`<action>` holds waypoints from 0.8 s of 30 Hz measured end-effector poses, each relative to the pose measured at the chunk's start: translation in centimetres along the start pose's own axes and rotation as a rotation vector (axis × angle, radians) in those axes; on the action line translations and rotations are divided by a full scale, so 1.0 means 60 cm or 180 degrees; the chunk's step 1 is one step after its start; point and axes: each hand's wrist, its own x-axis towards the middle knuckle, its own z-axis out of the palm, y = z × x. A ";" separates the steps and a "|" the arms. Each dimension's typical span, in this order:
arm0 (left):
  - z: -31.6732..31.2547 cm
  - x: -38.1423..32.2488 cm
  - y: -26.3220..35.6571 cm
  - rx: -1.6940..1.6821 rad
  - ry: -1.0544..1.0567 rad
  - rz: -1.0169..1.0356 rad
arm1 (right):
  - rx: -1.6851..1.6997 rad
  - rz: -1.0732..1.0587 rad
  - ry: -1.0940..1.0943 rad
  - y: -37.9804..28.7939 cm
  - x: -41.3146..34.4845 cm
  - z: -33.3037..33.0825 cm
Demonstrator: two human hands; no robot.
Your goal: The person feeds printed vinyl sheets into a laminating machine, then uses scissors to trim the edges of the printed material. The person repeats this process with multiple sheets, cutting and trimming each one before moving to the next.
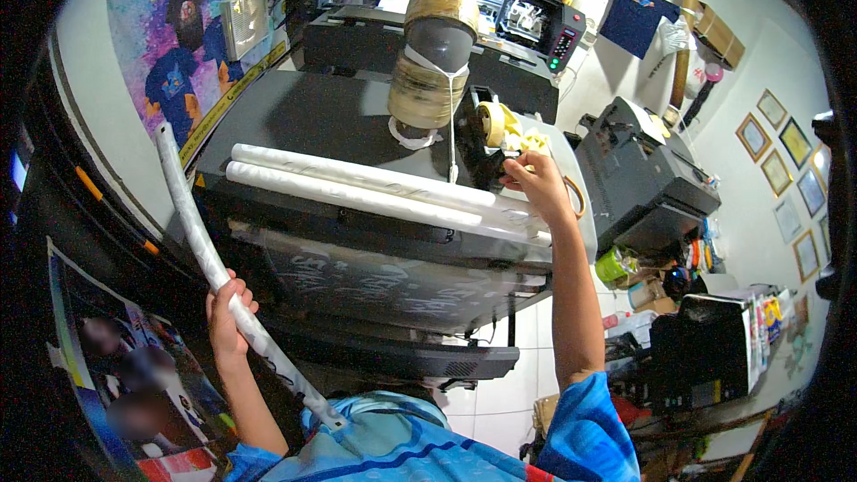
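Observation:
My left hand (229, 311) is closed around a long, slim roll of printed film (201, 241), which slants from the upper left down to my shirt. Two more rolls of the whitish film (361, 177) lie side by side on the dark top of a large machine (301, 107). Beyond their right ends my right hand (532, 181) is at a black tape dispenser (479, 147), fingertips drawn together; whether they pinch anything is too small to tell. A roll of yellowish tape (494, 124) sits in the dispenser, beside crumpled pale yellow material (529, 137).
A wrapped duct pipe (428, 90) comes down onto the machine top, with a white cord hanging beside it. Scissors with an orange handle (576, 197) lie by my right wrist. A lit printer (529, 20) stands behind, a grey machine (646, 174) at right. Printed film hangs in front.

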 end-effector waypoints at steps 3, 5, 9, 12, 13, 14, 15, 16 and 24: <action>0.017 0.010 -0.004 -0.0108 -0.0101 0.0010 | -0.1231 -0.0271 0.0409 0.002 0.005 0.005; 0.024 0.025 -0.002 -0.0089 -0.0230 0.0090 | -0.1701 -0.0594 0.0611 -0.008 -0.003 0.003; 0.007 0.087 0.040 -0.1099 -0.0065 0.0556 | -0.1070 -0.1636 0.1273 -0.055 -0.083 0.007; -0.011 0.106 0.067 -0.1835 -0.0200 0.0640 | 0.0525 -0.1307 0.0901 -0.078 -0.210 0.066; -0.010 0.106 0.066 -0.1980 -0.0190 0.0669 | 0.1276 -0.1212 0.0646 -0.078 -0.246 0.115; -0.005 0.104 0.061 -0.2133 -0.0191 0.0693 | 0.1530 -0.1265 0.0043 -0.081 -0.275 0.153; 0.003 0.101 0.053 -0.2173 -0.0222 0.0647 | 0.1455 -0.0993 -0.0086 -0.083 -0.305 0.194; 0.014 0.095 0.044 -0.2213 -0.0255 0.0588 | 0.1628 -0.0884 -0.0313 -0.085 -0.326 0.227; 0.094 0.060 0.004 -0.2011 -0.0353 0.0598 | 0.2396 -0.0326 -0.0317 -0.086 -0.368 0.310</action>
